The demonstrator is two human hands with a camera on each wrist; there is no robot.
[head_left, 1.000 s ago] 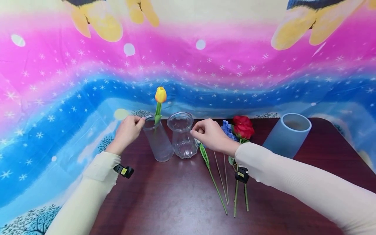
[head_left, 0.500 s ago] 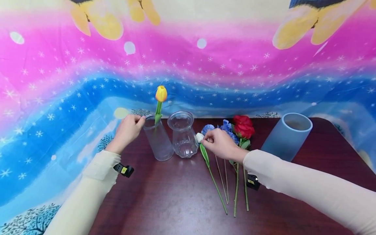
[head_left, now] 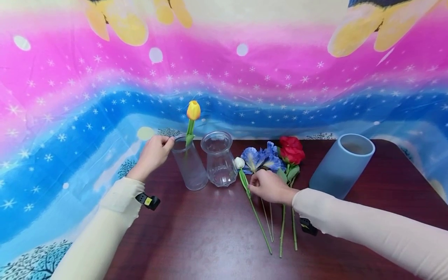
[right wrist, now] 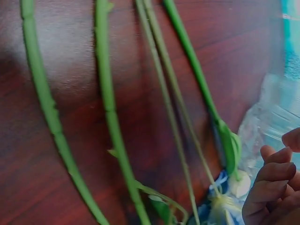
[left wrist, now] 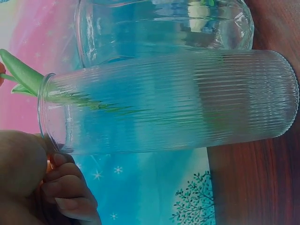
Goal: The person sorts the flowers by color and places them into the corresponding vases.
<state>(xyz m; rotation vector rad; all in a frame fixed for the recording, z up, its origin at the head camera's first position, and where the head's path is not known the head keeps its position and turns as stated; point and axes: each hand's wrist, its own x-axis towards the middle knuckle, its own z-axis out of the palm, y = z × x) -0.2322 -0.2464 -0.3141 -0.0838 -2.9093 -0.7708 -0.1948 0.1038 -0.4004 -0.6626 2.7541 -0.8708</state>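
My left hand (head_left: pixel 152 155) pinches the rim of a tall ribbed glass vase (left wrist: pixel 173 103) between thumb and fingers. Inside that vase stands a yellow-orange tulip (head_left: pixel 193 111), its green leaf (left wrist: pixel 23 75) poking out past the rim. Over the lying flowers hovers my right hand (head_left: pixel 271 186), fingers loosely curled and holding nothing, beside the stem of a white tulip (head_left: pixel 239 162). In the right wrist view, its fingers (right wrist: pixel 272 183) are near the white tulip's head. Blue irises (head_left: pixel 252 157) and red roses (head_left: pixel 291 149) lie close by, their upper stems partly hidden by this hand.
A clear waisted glass vase (head_left: pixel 222 171) stands just right of the ribbed one. Farther right is a frosted blue vase (head_left: pixel 336 171), partly behind my right sleeve. The dark wooden table (head_left: pixel 210 233) ends at a colourful cloth backdrop (head_left: pixel 224 85).
My right hand has moved from beside the waisted vase, rightward and toward me, to the white tulip's stem, uncovering the tulip head and irises. My left hand keeps its hold on the ribbed vase.
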